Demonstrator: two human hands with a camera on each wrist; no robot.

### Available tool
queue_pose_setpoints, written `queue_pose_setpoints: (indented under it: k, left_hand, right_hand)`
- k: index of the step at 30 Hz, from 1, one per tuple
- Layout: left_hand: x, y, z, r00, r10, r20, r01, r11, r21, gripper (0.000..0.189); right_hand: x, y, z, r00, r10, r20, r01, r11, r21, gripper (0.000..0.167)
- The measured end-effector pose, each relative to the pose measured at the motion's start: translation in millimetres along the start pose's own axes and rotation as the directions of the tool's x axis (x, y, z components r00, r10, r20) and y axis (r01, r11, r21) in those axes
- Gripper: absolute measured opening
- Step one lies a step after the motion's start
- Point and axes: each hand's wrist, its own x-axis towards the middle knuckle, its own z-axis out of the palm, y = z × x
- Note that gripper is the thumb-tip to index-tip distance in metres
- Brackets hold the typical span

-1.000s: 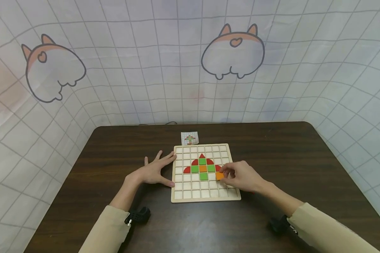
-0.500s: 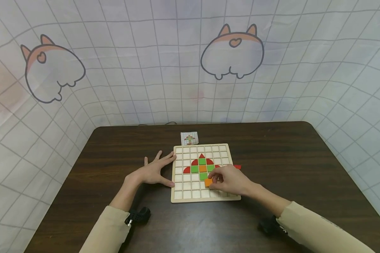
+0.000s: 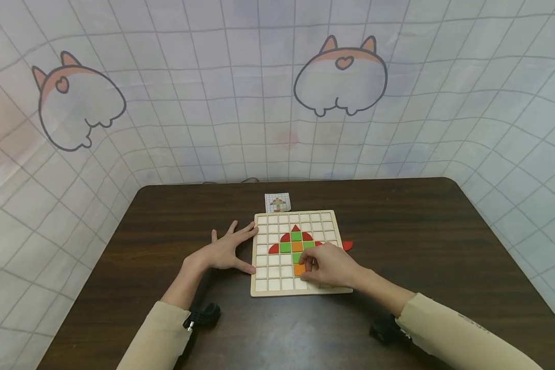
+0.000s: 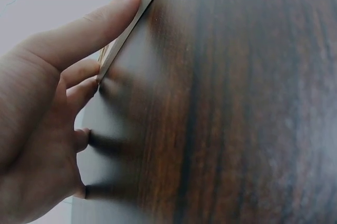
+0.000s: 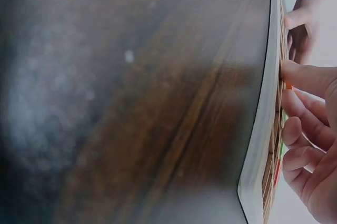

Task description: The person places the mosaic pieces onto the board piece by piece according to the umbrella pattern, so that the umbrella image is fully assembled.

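Note:
A wooden grid board (image 3: 262, 285) lies on the dark table, its cells partly filled with red, green and orange pieces. My right hand (image 3: 331, 263) pinches an orange square tile (image 3: 298, 270) between thumb and fingers. That tile sits at the cell just below a green square (image 3: 297, 258), low over the board. Spread fingers of my left hand (image 3: 224, 251) touch the board's left edge, with the thumb (image 4: 124, 11) against its rim in the left wrist view. Part of the pattern's right side is hidden behind my right hand.
Just beyond the board's top edge lies a small card (image 3: 277, 202) printed with a coloured grid pattern. A red piece (image 3: 347, 245) lies beside the board's right edge. A white grid-patterned curtain (image 3: 277, 128) hangs behind the table (image 3: 421, 226).
My right hand has carried the orange tile left and toward me, to the cell under the green square. The red piece at the right has come into view. My left hand has stayed put.

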Motion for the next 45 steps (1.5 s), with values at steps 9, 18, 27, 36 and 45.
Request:
queue_pose_setpoints:
  k: [9, 18, 27, 36, 45]
  left_hand:
    - [0.6, 0.1, 1.8, 1.0, -0.004, -0.002, 0.004, 1.0, 0.007, 0.112]
    - [0.4, 1.6, 0.6, 1.0, -0.005, -0.001, 0.005, 1.0, 0.007, 0.112]
    - [-0.5, 1.4, 0.9, 1.0, -0.009, -0.003, 0.009, 1.0, 0.008, 0.112]
    - [0.6, -0.4, 1.0, 1.0, -0.004, -0.007, 0.004, 1.0, 0.009, 0.112]
    - [0.2, -0.5, 1.2, 1.0, -0.005, -0.004, 0.005, 1.0, 0.001, 0.112]
  right_hand:
    - [-5.4, 3.2, -4.1, 0.999, 0.04, -0.027, -0.04, 0.999, -0.011, 0.022]
    - [-25.4, 20.2, -26.8, 0.99, 0.13, -0.055, -0.128, 0.991, 0.043, 0.015]
    - [-45.9, 46.1, -42.2, 0.976, 0.19, -0.108, -0.179, 0.979, 0.098, 0.009]
    - [-54.7, 65.5, -57.9, 0.957, 0.255, -0.141, -0.247, 0.966, 0.073, 0.011]
    - [-53.7, 75.9, -59.3, 0.963, 0.23, -0.144, -0.226, 0.973, 0.04, 0.02]
